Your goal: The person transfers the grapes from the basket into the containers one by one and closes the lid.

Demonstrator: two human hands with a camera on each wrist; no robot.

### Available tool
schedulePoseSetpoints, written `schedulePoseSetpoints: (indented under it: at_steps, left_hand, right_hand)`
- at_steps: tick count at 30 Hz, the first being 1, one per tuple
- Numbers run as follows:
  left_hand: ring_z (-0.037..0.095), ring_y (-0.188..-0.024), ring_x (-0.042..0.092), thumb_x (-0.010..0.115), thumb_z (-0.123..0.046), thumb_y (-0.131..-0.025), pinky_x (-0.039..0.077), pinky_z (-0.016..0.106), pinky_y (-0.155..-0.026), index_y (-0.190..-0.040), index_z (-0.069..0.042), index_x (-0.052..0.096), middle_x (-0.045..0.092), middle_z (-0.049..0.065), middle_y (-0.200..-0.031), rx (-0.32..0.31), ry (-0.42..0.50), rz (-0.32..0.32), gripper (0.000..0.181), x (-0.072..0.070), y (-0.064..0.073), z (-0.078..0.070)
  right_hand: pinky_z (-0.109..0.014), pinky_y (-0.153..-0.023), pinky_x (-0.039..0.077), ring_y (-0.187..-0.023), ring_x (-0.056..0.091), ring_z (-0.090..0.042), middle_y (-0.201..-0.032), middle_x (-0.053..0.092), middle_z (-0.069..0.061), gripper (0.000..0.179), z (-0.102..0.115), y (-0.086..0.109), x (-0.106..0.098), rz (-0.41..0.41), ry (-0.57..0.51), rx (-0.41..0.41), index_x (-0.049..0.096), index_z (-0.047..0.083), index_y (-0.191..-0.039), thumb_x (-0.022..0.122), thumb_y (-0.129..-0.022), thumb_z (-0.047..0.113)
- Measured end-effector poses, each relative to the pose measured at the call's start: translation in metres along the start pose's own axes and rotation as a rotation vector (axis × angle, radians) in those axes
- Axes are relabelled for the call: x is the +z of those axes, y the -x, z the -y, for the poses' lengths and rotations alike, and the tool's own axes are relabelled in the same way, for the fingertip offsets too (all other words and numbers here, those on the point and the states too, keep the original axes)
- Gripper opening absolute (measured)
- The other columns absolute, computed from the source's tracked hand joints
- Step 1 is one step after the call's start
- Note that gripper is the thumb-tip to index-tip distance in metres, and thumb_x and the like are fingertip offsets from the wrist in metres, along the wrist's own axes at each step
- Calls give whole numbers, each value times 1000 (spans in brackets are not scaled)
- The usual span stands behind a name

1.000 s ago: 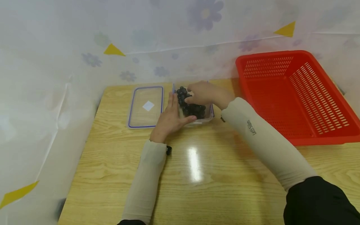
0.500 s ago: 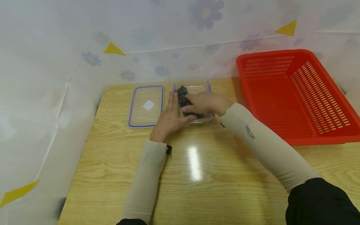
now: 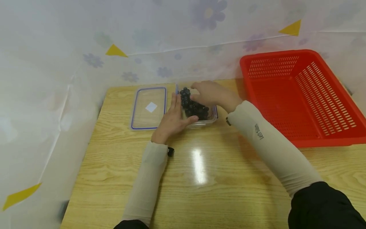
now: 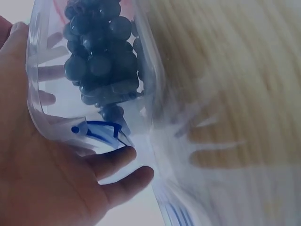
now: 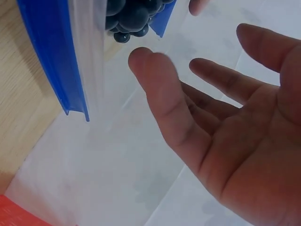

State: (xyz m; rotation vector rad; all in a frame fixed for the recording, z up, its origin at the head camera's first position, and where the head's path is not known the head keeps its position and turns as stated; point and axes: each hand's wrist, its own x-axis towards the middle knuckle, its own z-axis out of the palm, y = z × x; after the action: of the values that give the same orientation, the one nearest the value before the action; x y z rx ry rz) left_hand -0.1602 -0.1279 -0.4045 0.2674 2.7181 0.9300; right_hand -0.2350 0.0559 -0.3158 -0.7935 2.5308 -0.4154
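A bunch of dark grapes (image 3: pixel 198 110) lies in a clear plastic food container (image 3: pixel 201 124) with blue-edged latches. My left hand (image 3: pixel 171 122) lies against the container, straight fingers along its left side and thumb by the front edge. The left wrist view has this hand (image 4: pixel 51 174) beside the clear wall, the grapes (image 4: pixel 101 61) visible through it. Over the container's back right part is my right hand (image 3: pixel 211 92), fingers spread and holding nothing. In the right wrist view that hand (image 5: pixel 240 136) is apart from the grapes (image 5: pixel 134 16). It hides part of the container.
The clear lid (image 3: pixel 143 117) with a blue seal lies flat left of the container. A large red plastic basket (image 3: pixel 323 141) stands to the right, with nothing visible inside. Behind the wooden table (image 3: pixel 114 178) hangs a flower-patterned sheet (image 3: pixel 163 35) with yellow tape pieces.
My right hand dipped toward the front onto the grapes, then rose back toward the container's rear, uncovering the bunch. The left hand has stayed in place.
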Motion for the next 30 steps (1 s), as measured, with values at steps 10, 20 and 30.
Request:
schedulePoseSetpoints:
  at_steps: [10, 20, 30]
  left_hand:
    - [28, -153, 5, 55, -62, -97, 15, 52, -120, -163, -31, -5, -7, 3, -169, 47, 159, -43, 94, -24, 12, 30]
    - [35, -152, 9, 52, -52, -103, 16, 62, -117, -165, -18, 9, 4, 12, -169, 3, 35, -118, 82, -58, 20, 74]
    - [43, -151, -2, 43, -60, -102, 4, 72, -112, -164, -15, -2, -10, 19, -167, -173, -94, -73, 88, -90, 17, 113]
  right_hand:
    - [-49, -114, 32, -138, 44, -33, -151, 49, -13, 51, 17, -13, 4, -117, -94, -25, 45, 6, -151, 48, -107, 33]
    - [-46, -118, 26, -148, 28, -27, -162, 32, -8, 60, 54, -30, 36, -195, -364, -102, 31, 10, -159, 52, -105, 28]
    - [-53, -121, 8, -153, -6, -23, -169, -5, -2, 87, 93, -64, 72, -76, -914, 68, -6, 22, -163, 53, -103, 41]
